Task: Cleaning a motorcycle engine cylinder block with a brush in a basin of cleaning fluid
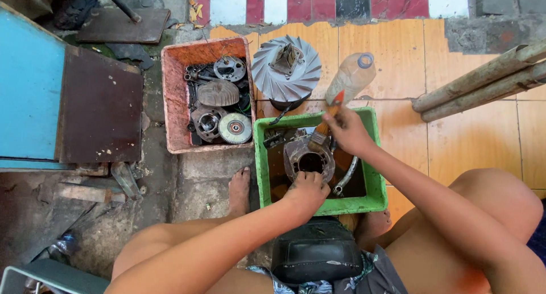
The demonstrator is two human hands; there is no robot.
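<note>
Down in the green tub at mid-frame, the left hand grips the round metal housing steady. Fingers of the right hand pinch a paintbrush, bristles down on its rim.

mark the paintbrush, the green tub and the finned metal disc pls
paintbrush [329, 115]: head view, on the orange handle below the right hand's fingers.
green tub [263, 174]: head view, on its left rim.
finned metal disc [267, 72]: head view, on the vanes left of its hub.
</note>
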